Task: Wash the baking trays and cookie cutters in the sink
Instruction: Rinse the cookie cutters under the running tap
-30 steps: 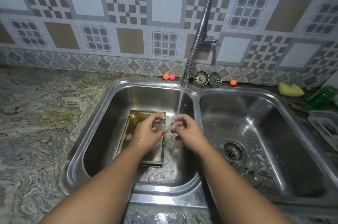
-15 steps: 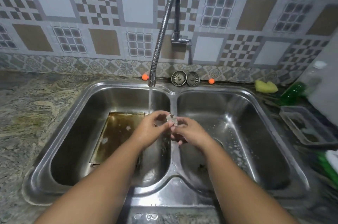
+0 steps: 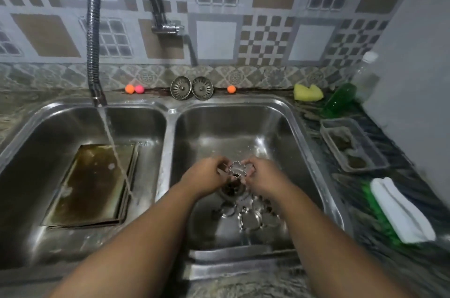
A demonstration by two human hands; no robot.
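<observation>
Holding a flower-shaped cookie cutter (image 3: 237, 169) in both hands over the right basin of the sink (image 3: 171, 112), just above the drain (image 3: 232, 190). Left hand (image 3: 207, 176) pinches it from 9 o'clock, right hand (image 3: 264, 176) from 3 o'clock, fingers curled on its rim. More cutters (image 3: 250, 217) lie on the basin floor at 6 o'clock from the drain. Baking tray (image 3: 95, 183) sits flat in the left basin, brownish and wet, and the tap (image 3: 93, 29) stream lands at its right edge. Yellow sponge (image 3: 308, 93) sits on the counter at 1 o'clock.
</observation>
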